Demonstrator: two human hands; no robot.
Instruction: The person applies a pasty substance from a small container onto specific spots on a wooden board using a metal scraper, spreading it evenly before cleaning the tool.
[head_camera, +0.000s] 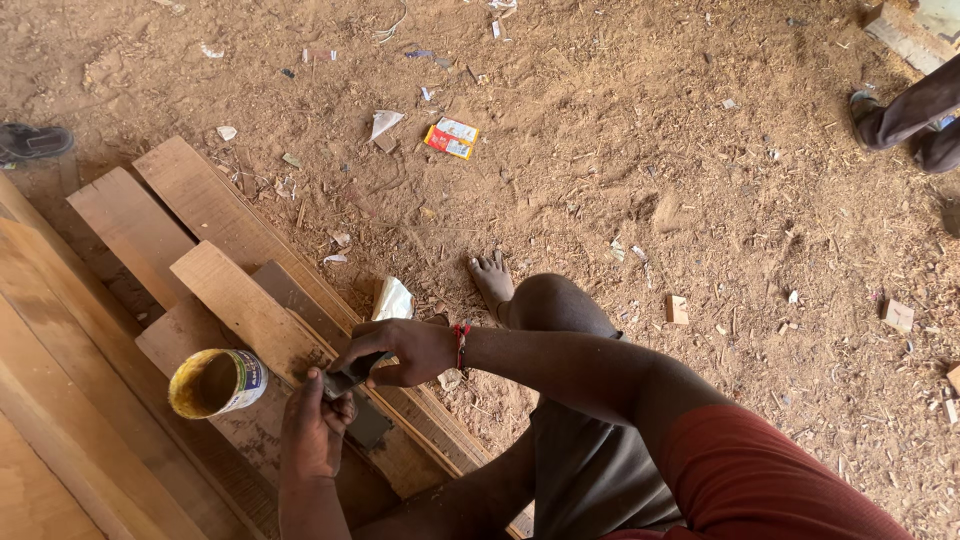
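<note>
My right hand, with a red band at the wrist, is closed around a dark flat tool held over a stack of wooden planks. My left hand comes up from below and pinches the tool's near end with its fingertips. An open tin can smeared with yellowish paste stands on a plank just left of my left hand. A dark patch lies on the plank under the hands.
Long boards lie at the left. My bare foot and bent knee rest on sawdust-covered ground. Crumpled white paper, a red-yellow packet, small wood blocks, another person's legs and a sandal are around.
</note>
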